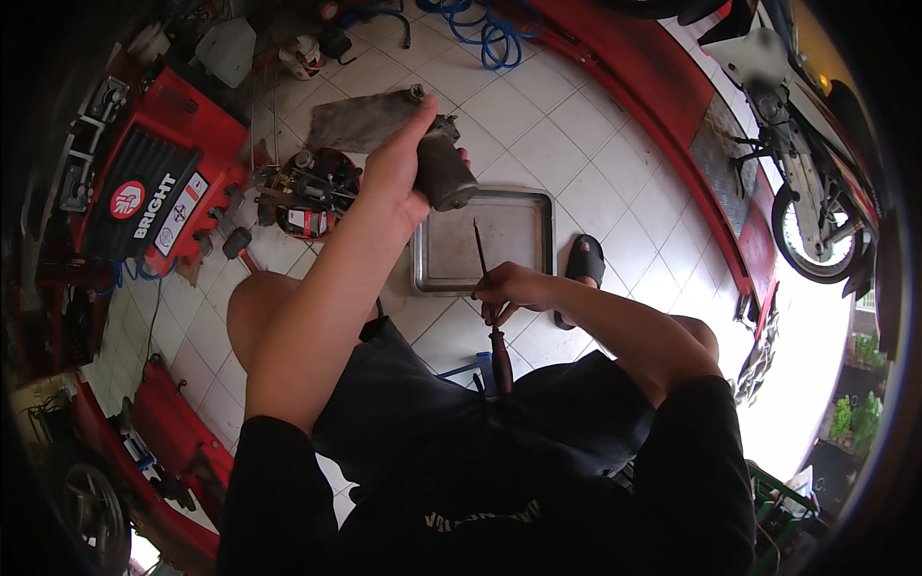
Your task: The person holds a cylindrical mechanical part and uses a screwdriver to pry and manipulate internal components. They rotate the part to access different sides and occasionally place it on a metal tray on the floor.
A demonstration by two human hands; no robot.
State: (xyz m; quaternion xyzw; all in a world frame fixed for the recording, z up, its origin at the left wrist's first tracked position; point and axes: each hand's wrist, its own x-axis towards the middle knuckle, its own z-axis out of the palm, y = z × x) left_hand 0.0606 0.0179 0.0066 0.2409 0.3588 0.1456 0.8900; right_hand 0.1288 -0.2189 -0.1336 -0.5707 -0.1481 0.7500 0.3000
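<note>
My left hand point(399, 178) is raised over the floor, its fingers wrapped round a dark grey cylindrical metal part point(444, 171). A flat, blurred grey plate point(355, 123) extends to the left behind that hand; whether it belongs to the part I cannot tell. Lower and to the right, my right hand point(514, 290) grips a screwdriver point(500, 360) by its shaft. Its dark red handle points toward my lap and its tip points away from me. Below both hands, a shallow rectangular metal tray point(447, 252) lies on the tiles. Tip and part are apart.
A red machine point(197, 144) with a black ribbed panel stands at left, near a mallet point(236, 244) and a cluster of mechanical parts point(317, 182). A coiled blue hose point(490, 38) lies at the back. A motorcycle point(802, 182) stands at right behind a red ramp edge point(663, 120).
</note>
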